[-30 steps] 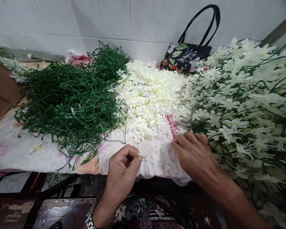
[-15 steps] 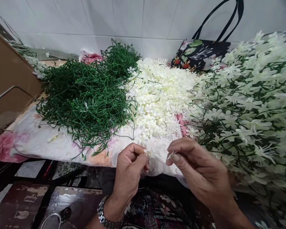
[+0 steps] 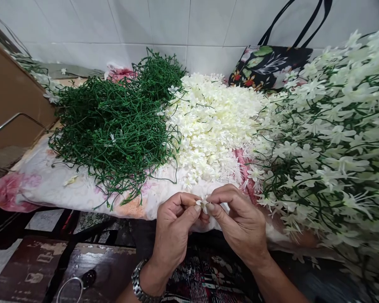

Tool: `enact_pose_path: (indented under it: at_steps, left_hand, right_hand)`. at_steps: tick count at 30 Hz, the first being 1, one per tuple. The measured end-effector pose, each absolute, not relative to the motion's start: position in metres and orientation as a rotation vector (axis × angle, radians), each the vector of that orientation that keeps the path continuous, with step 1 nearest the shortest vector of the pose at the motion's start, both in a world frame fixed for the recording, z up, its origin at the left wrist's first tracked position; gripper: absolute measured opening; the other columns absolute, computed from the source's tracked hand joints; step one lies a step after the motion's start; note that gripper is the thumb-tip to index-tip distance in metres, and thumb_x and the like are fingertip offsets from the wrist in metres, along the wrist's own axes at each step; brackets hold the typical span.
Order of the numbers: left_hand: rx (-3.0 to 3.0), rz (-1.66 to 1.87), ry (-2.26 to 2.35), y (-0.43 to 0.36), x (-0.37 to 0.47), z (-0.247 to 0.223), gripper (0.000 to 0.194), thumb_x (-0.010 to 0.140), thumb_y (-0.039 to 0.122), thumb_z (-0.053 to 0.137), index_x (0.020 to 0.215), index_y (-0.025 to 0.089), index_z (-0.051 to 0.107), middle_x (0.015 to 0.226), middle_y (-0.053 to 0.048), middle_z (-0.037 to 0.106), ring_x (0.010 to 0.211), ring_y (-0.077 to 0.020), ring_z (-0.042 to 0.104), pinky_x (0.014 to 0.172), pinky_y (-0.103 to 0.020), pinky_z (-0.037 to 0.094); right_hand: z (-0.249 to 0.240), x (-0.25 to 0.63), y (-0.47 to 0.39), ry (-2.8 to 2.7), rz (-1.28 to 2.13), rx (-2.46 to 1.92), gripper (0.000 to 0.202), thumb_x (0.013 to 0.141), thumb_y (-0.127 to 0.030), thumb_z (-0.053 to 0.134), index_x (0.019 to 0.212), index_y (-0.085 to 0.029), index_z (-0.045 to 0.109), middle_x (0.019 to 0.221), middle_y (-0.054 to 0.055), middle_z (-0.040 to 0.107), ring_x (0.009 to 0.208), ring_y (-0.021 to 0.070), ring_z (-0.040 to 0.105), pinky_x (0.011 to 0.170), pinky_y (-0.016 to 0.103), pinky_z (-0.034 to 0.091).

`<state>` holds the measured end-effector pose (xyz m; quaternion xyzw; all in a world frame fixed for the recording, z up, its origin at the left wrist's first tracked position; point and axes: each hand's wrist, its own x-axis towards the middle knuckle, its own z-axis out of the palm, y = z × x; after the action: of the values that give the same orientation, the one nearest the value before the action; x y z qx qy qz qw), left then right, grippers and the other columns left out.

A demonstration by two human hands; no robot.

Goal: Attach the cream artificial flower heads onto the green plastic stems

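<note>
Both my hands meet over the near edge of the cloth-covered surface, pinching one small white artificial flower [image 3: 203, 205] between them. My left hand [image 3: 179, 223], with a metal watch on its wrist, grips the flower's left side with thumb and forefinger. From the right, the thumb and forefinger of my right hand [image 3: 236, 223] close on the same flower. Whether a smaller piece sits in the right fingertips is hidden. Just beyond lies a heap of loose white flower heads [image 3: 211, 122]. Left of that heap is a tangle of green plastic stems [image 3: 113, 122].
Assembled white flower sprays [image 3: 331, 155] are piled high at the right. A black floral bag [image 3: 268, 67] leans on the tiled wall [image 3: 167, 25]. At the left stands a brown cardboard box [image 3: 15, 92]. The flowered cloth [image 3: 53, 185] hangs over the near edge, above a brown wooden stool [image 3: 94, 269].
My right hand has moved left to meet my left hand at the flower. Before, the hands were apart, with a small white piece in the right fingertips.
</note>
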<state>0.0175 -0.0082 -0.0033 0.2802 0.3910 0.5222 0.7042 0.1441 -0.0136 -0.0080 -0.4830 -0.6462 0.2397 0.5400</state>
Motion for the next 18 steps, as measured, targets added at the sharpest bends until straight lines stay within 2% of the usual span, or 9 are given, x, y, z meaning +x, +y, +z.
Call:
enact_pose_path:
  at_steps: [7, 12, 15, 18]
  left_hand:
    - [0.803, 1.231, 0.909, -0.01, 0.015, -0.007, 0.012, 0.073, 0.012, 0.064, 0.062, 0.016, 0.061, 0.068, 0.001, 0.063, 0.057, -0.0082, 0.058, 0.054, -0.017, 0.048]
    - [1.256, 1.309, 1.084, -0.013, 0.012, -0.005, 0.014, 0.075, 0.007, 0.058, 0.065, 0.016, 0.061, 0.072, -0.002, 0.064, 0.065, -0.0111, 0.06, 0.059, -0.019, 0.048]
    - [1.444, 1.355, 1.047, -0.015, 0.009, -0.005, 0.014, 0.076, 0.006, 0.057, 0.07, 0.016, 0.064, 0.076, -0.002, 0.066, 0.072, -0.0125, 0.062, 0.066, -0.02, 0.049]
    - [1.352, 1.339, 0.949, -0.017, 0.007, -0.01, 0.016, 0.082, 0.011, 0.054, 0.082, 0.02, 0.068, 0.074, 0.0, 0.067, 0.07, -0.0104, 0.062, 0.066, -0.017, 0.049]
  right_hand:
    - [-0.003, 0.145, -0.014, -1.661, 0.52, -1.173, 0.012, 0.082, -0.007, 0.057, 0.079, -0.019, 0.059, 0.07, -0.002, 0.059, 0.066, 0.0079, 0.057, 0.06, 0.018, 0.046]
    - [-0.001, 0.147, -0.014, -1.753, 0.455, -1.146, 0.012, 0.082, -0.005, 0.055, 0.083, -0.017, 0.058, 0.073, 0.0, 0.059, 0.068, 0.0081, 0.057, 0.061, 0.018, 0.047]
    - [-0.001, 0.148, -0.016, -1.744, 0.432, -1.148, 0.012, 0.083, -0.005, 0.055, 0.083, -0.017, 0.058, 0.074, 0.0, 0.059, 0.068, 0.0076, 0.057, 0.062, 0.017, 0.047]
    - [-0.004, 0.148, -0.019, -1.698, 0.441, -1.153, 0.012, 0.083, -0.006, 0.055, 0.084, -0.018, 0.058, 0.074, -0.001, 0.06, 0.068, 0.0073, 0.057, 0.062, 0.016, 0.047]
